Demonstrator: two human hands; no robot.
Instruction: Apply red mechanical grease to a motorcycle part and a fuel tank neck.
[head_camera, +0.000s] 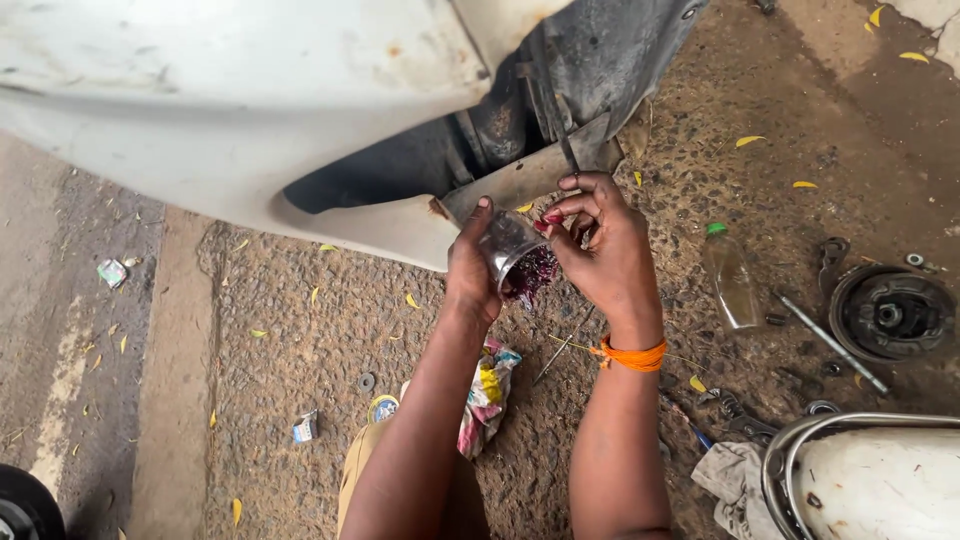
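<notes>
I am crouched outdoors over rough, oil-dark gravelly ground (330, 330) scattered with small yellow leaves, a paler concrete strip (175, 380) running along its left side and a dirty white vehicle panel (230, 90) hanging over the top. My left hand (470, 275) is wrapped around a small clear cup (505, 245) smeared with dark red grease (535, 272), tilted just under the panel's edge, while the fingers of my right hand (605, 250) dip into that grease. On the ground to my right lie a plastic bottle (732, 280), a round brake drum (893, 313), a metal rod (832, 343) and a grey rag (730, 480), and a colourful cloth (488, 395) lies below my wrists.
</notes>
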